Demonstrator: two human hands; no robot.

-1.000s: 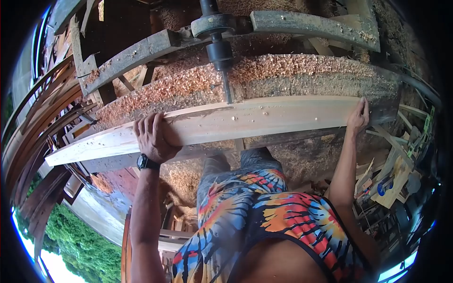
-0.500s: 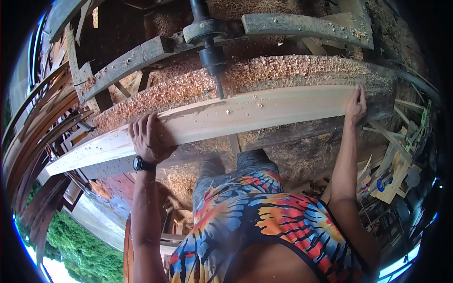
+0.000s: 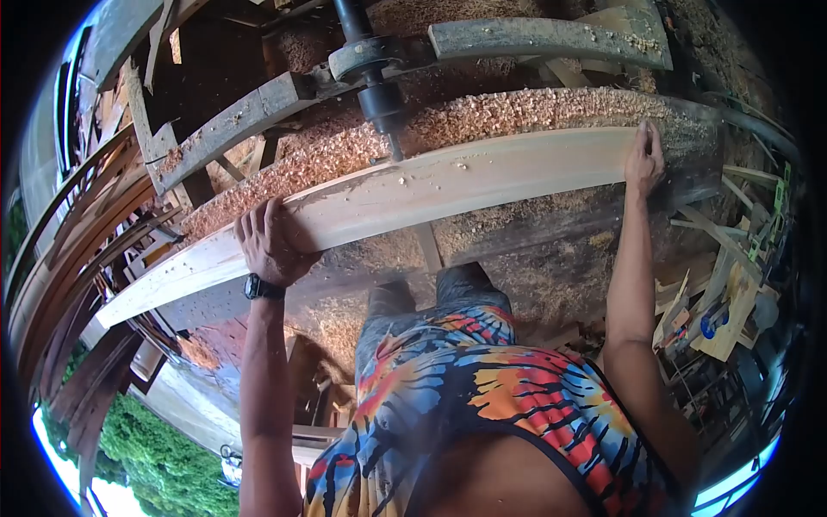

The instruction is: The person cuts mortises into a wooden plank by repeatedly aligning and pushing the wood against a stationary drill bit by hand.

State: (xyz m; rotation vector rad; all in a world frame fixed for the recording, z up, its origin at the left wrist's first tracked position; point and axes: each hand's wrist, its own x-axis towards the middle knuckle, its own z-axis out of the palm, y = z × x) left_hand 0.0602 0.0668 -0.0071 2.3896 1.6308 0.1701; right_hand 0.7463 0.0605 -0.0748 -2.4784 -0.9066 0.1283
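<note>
The left hand (image 3: pixel 274 247) and right hand (image 3: pixel 643 164) hold the pale plank (image 3: pixel 482 183), wood shavings (image 3: pixel 508 112) heaped beyond its far edge.

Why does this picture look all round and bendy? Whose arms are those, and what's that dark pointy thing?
The camera sits on a person's head, looking down, and its view is very wide and curved. So those are that person's own arms; no robot here! The left hand grips a long pale board, and the right hand touches its other end. The pointy thing is a machine's metal bit, right by the board's far edge; I can't tell if they touch. Behind the board, wood chips lie heaped.
</note>
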